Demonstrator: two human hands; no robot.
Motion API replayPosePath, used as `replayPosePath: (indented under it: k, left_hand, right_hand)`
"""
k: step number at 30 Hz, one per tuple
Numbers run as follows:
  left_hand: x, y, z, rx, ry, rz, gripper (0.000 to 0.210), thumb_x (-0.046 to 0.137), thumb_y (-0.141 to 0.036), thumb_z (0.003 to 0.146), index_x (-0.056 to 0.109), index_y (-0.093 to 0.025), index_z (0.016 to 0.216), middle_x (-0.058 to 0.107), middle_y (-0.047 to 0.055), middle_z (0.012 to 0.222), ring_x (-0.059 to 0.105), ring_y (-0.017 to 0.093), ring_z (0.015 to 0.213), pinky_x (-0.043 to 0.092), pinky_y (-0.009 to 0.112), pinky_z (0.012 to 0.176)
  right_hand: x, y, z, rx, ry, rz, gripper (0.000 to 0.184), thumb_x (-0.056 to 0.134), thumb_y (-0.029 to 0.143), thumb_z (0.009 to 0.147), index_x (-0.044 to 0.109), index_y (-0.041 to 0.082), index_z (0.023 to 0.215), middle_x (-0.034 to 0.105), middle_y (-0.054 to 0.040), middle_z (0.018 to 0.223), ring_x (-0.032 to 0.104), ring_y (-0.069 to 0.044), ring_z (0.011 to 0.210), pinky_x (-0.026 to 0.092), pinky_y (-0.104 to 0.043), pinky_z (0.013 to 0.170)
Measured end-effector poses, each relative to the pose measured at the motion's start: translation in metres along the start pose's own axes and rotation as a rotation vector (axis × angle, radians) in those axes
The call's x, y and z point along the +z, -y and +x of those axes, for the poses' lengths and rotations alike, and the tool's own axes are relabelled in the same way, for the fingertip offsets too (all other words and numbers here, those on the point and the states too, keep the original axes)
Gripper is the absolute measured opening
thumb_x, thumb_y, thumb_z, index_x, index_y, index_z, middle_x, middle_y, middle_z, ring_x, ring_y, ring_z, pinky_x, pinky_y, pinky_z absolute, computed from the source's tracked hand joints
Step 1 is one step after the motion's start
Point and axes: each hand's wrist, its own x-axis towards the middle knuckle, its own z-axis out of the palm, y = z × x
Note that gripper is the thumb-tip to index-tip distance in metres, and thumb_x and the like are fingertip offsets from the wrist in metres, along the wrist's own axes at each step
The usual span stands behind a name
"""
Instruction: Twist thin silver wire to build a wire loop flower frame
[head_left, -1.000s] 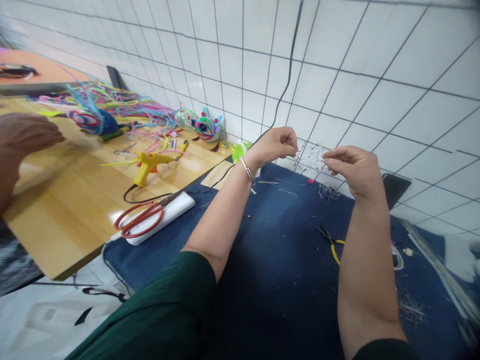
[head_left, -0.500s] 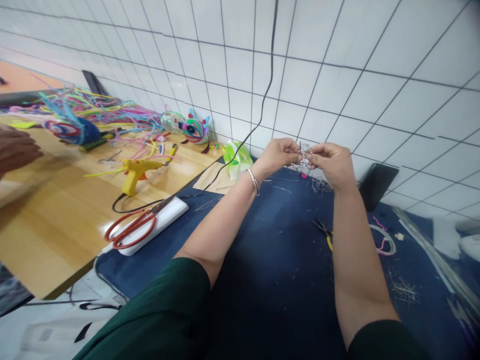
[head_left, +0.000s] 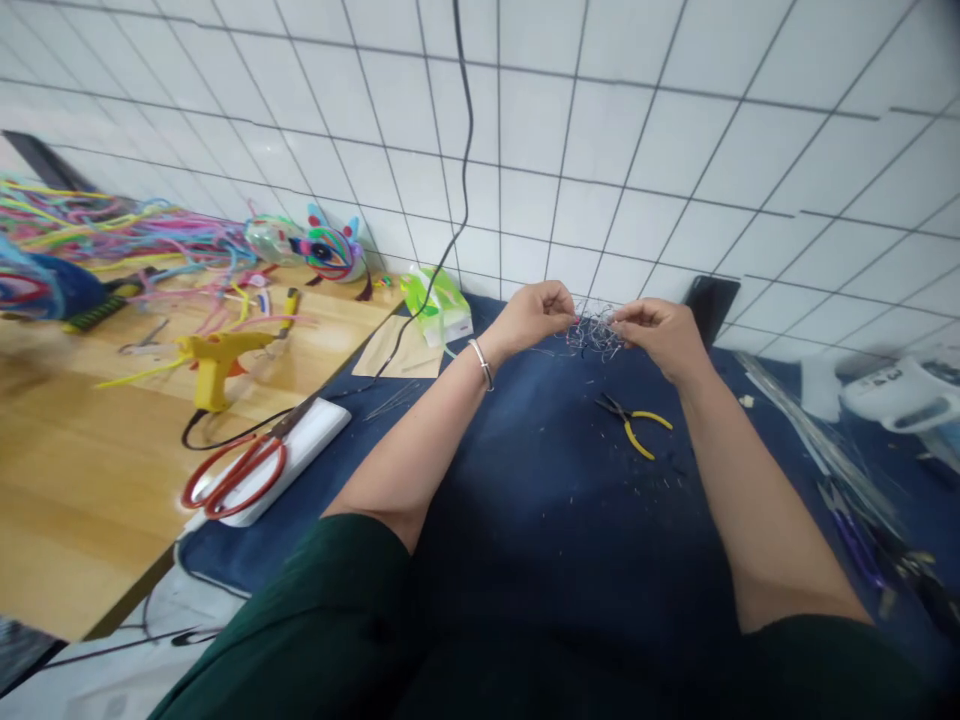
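Note:
A loose tangle of thin silvery wire lies between my hands, close to the tiled wall and above the back of the dark blue cloth. My left hand, with a bangle on its wrist, pinches the tangle's left side. On the other side, my right hand has thumb and forefinger closed at the wire's right edge. The exact strands in the fingertips are too fine to make out. Yellow-handled pliers rest with handles apart on the cloth, nearer me than the tangle.
Red-handled scissors lie across a white power strip at the left. A yellow glue gun and a painted ornament sit on the wooden table. A phone leans on the wall; purple-handled pliers lie far right.
My hands have moved apart, and the wire tangle shows more fully between them. The view has swung right. The yellow-handled pliers are uncovered, and another person's hand has left the left edge.

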Motion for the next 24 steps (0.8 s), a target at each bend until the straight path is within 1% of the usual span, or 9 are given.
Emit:
replayPosePath:
  k: [3, 5, 9, 12, 15, 18, 20, 21, 24]
  left_hand:
    - [0.026, 0.006, -0.028, 0.019, 0.022, 0.100, 0.007, 0.062, -0.016, 0.074, 0.061, -0.015, 0.081, 0.060, -0.001, 0.066, 0.051, 0.007, 0.059, 0.041, 0.020, 0.056]
    - [0.035, 0.009, -0.052, 0.012, 0.051, 0.150, 0.007, 0.061, -0.018, 0.076, 0.063, -0.016, 0.083, 0.061, -0.001, 0.068, 0.052, 0.007, 0.061, 0.041, 0.020, 0.058]
    - [0.037, 0.016, -0.093, -0.043, 0.095, 0.206, 0.009, 0.062, -0.023, 0.079, 0.065, -0.017, 0.085, 0.064, 0.000, 0.077, 0.055, 0.008, 0.065, 0.044, 0.021, 0.062]
    - [0.040, 0.025, -0.111, -0.122, 0.070, 0.181, 0.010, 0.061, -0.025, 0.080, 0.065, -0.017, 0.085, 0.067, 0.003, 0.084, 0.058, 0.009, 0.071, 0.047, 0.023, 0.069]
    - [0.050, 0.031, -0.121, -0.183, 0.078, 0.105, 0.011, 0.063, -0.026, 0.079, 0.064, -0.017, 0.084, 0.067, 0.004, 0.086, 0.060, 0.011, 0.075, 0.048, 0.025, 0.073]
    - [0.059, 0.030, -0.123, -0.163, 0.143, 0.082, 0.008, 0.062, -0.023, 0.080, 0.064, -0.017, 0.085, 0.067, 0.004, 0.088, 0.061, 0.011, 0.079, 0.049, 0.026, 0.077]
    - [0.060, 0.028, -0.122, -0.139, 0.164, 0.097, 0.007, 0.061, -0.020, 0.080, 0.064, -0.018, 0.085, 0.067, 0.003, 0.087, 0.061, 0.011, 0.079, 0.048, 0.025, 0.077]
    - [0.058, 0.027, -0.121, -0.131, 0.154, 0.109, 0.006, 0.061, -0.019, 0.079, 0.064, -0.018, 0.084, 0.067, 0.003, 0.086, 0.060, 0.011, 0.078, 0.048, 0.025, 0.076]
    - [0.048, 0.026, -0.116, -0.148, 0.033, 0.094, 0.001, 0.061, -0.017, 0.077, 0.061, -0.016, 0.078, 0.065, 0.004, 0.088, 0.059, 0.011, 0.077, 0.049, 0.025, 0.073]
  right_hand:
    - [-0.004, -0.019, -0.039, 0.063, -0.010, -0.070, 0.020, 0.069, 0.031, 0.071, 0.070, 0.018, 0.085, 0.066, -0.0015, 0.069, 0.057, -0.013, 0.057, 0.049, -0.029, 0.057]
    - [0.002, -0.027, -0.066, 0.058, -0.007, -0.119, 0.017, 0.068, 0.029, 0.072, 0.070, 0.019, 0.085, 0.068, -0.0024, 0.077, 0.060, -0.015, 0.065, 0.050, -0.030, 0.063]
    - [0.024, -0.032, -0.104, -0.019, 0.007, -0.176, 0.011, 0.064, 0.027, 0.076, 0.069, 0.021, 0.084, 0.069, -0.0030, 0.091, 0.062, -0.017, 0.080, 0.050, -0.032, 0.075]
    - [0.040, -0.034, -0.117, -0.020, 0.007, -0.161, 0.010, 0.063, 0.027, 0.079, 0.068, 0.023, 0.086, 0.069, -0.0031, 0.090, 0.062, -0.017, 0.077, 0.050, -0.032, 0.072]
    - [0.050, -0.039, -0.123, -0.024, 0.027, -0.138, 0.009, 0.062, 0.026, 0.080, 0.067, 0.023, 0.087, 0.067, -0.0029, 0.088, 0.061, -0.017, 0.076, 0.050, -0.033, 0.070]
    - [0.055, -0.041, -0.127, -0.084, 0.070, -0.123, 0.009, 0.060, 0.024, 0.082, 0.066, 0.024, 0.087, 0.068, -0.0026, 0.089, 0.062, -0.017, 0.082, 0.051, -0.035, 0.076]
    - [0.055, -0.040, -0.128, -0.108, 0.085, -0.115, 0.009, 0.058, 0.023, 0.082, 0.066, 0.025, 0.087, 0.068, -0.0023, 0.090, 0.062, -0.018, 0.084, 0.050, -0.036, 0.079]
    - [0.054, -0.039, -0.128, -0.100, 0.076, -0.113, 0.009, 0.058, 0.023, 0.082, 0.066, 0.025, 0.086, 0.068, -0.0023, 0.089, 0.062, -0.018, 0.084, 0.050, -0.036, 0.078]
    - [0.050, -0.036, -0.126, -0.015, 0.002, -0.099, 0.006, 0.060, 0.022, 0.081, 0.065, 0.025, 0.081, 0.067, -0.0023, 0.088, 0.061, -0.018, 0.081, 0.051, -0.035, 0.075]
